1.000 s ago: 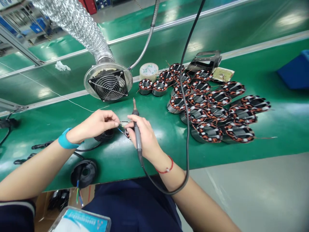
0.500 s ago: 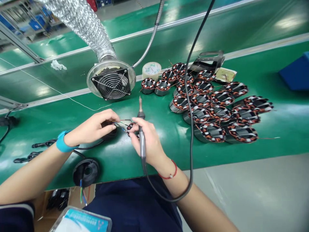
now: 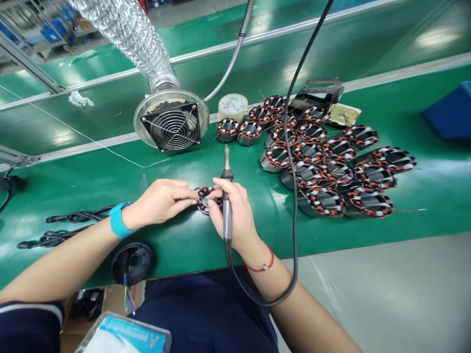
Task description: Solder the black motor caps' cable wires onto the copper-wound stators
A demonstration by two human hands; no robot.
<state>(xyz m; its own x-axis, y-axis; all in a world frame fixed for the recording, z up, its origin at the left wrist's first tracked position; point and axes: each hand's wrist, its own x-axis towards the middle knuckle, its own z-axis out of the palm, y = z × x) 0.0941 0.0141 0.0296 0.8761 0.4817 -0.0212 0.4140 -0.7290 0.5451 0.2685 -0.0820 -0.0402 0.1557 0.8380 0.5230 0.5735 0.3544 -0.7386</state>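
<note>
1. The green workbench (image 3: 176, 260) runs across the view, with a second green bench beyond it and a bare grey floor (image 3: 368, 294) past its near edge on the right.
2. An extractor fan (image 3: 171, 122) stands at the bench's far edge, fed by one foil duct (image 3: 128, 34). A blue bin (image 3: 451, 115) sits at the right.
3. About eighteen motor coils (image 3: 326, 201) lie grouped right of the hands; they overlap, so the count is rough. Bare green bench lies between them and the hands, and a strip of it runs along the front edge.
4. The small motor coil (image 3: 208, 198) sits just above the bench's middle, between the two hands, and looks held off the surface.
5. The left hand (image 3: 160, 203) is closed to a pinch, its fingertips (image 3: 189, 198) against the coil's left side.
6. The right hand (image 3: 235, 211) is closed around the soldering iron (image 3: 227, 211), tip pointing up and away from the coil, while its fingers (image 3: 219, 184) touch the coil's right side.
7. Two black cables (image 3: 69, 215) lie left of the left wrist. One round black part (image 3: 131, 263) with colored wires sits near the front edge.
</note>
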